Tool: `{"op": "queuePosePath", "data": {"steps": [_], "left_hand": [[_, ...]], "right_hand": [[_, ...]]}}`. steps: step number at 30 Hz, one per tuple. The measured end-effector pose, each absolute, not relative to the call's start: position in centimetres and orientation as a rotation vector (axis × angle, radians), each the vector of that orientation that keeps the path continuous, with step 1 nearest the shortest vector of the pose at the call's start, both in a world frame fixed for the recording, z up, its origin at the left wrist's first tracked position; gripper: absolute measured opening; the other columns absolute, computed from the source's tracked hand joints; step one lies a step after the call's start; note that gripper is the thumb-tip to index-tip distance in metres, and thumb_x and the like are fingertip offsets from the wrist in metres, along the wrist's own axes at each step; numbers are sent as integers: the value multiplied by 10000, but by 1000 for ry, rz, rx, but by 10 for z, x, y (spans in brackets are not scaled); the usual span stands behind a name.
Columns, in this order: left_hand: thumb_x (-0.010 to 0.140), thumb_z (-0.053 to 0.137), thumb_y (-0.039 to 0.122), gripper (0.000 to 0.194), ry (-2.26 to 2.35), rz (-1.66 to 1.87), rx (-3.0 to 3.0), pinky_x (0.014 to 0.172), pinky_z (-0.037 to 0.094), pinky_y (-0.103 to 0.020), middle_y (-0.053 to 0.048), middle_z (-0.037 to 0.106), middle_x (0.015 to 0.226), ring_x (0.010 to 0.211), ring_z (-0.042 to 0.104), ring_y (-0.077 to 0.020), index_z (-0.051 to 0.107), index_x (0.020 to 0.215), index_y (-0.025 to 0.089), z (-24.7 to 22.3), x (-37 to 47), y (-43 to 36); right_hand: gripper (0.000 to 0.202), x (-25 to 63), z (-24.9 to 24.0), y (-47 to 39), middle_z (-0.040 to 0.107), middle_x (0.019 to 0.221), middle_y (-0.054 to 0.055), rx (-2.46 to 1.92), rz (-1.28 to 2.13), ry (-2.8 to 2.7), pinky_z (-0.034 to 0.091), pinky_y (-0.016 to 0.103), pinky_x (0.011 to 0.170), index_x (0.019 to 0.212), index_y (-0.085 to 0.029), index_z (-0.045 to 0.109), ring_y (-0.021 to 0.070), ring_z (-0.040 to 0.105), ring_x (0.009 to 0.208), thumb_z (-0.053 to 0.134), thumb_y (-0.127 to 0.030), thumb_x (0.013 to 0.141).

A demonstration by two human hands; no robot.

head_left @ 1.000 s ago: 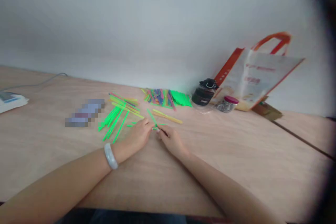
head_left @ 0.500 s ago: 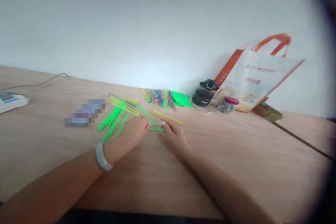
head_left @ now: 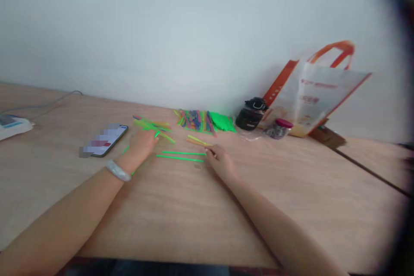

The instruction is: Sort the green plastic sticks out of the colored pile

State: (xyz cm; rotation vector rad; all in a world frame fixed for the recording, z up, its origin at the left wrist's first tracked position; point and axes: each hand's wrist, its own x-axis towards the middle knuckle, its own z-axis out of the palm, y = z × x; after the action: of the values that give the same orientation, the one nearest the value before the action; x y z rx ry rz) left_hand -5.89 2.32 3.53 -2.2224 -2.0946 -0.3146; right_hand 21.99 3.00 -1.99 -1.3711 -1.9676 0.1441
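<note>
My left hand (head_left: 144, 144) reaches over the pile of coloured sticks, its fingers closed with a short bit of green stick (head_left: 157, 134) showing at the tips. Green and yellow sticks (head_left: 166, 138) stick out beyond it; the hand covers others. Two thin green sticks (head_left: 181, 158) lie side by side on the table between my hands. Their right ends come close to my right hand (head_left: 223, 164), whose thumb and fingers are pinched together. What that pinch holds, if anything, is hidden. Yellow and orange sticks (head_left: 196, 139) lie just beyond its fingertips.
A phone (head_left: 111, 140) lies left of the pile. Bundles of coloured sticks (head_left: 197, 120) and green sticks (head_left: 223, 121) rest near the wall. A dark bottle (head_left: 250, 114), a red-lidded jar (head_left: 280, 129) and a white-orange bag (head_left: 317, 95) stand at right. A white device (head_left: 14, 125) sits far left.
My left hand has moved left from the two green sticks to the pile, leaving those sticks in plain sight. My right hand has shifted slightly to the right.
</note>
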Motion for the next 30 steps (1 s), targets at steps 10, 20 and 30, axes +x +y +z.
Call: {"op": "queuePosePath", "data": {"steps": [10, 20, 30], "left_hand": [[893, 408, 423, 392, -2089, -244, -2155, 705, 451, -359, -158, 665, 870, 826, 621, -289, 648, 887, 114, 33, -55, 26], [912, 432, 332, 275, -1492, -441, -2472, 843, 421, -362, -119, 627, 952, 948, 560, -248, 613, 936, 126, 23, -25, 12], [905, 444, 165, 195, -1037, -457, -2757, 854, 420, -331, -72, 583, 1008, 991, 498, -206, 581, 1043, 154, -12, 9, 1]], "right_hand": [[341, 240, -27, 54, 599, 1186, 121, -1514, -178, -2128, 401, 392, 963, 1135, -150, 612, 225, 515, 1105, 442, -193, 843], [230, 230, -19, 50, 673, 977, 86, -1590, -173, -2223, 422, 314, 848, 941, -173, 684, 191, 581, 925, 474, -218, 856], [197, 217, -16, 45, 620, 950, 103, -1519, -278, -2194, 411, 321, 837, 785, -171, 646, 205, 529, 913, 458, -184, 845]]}}
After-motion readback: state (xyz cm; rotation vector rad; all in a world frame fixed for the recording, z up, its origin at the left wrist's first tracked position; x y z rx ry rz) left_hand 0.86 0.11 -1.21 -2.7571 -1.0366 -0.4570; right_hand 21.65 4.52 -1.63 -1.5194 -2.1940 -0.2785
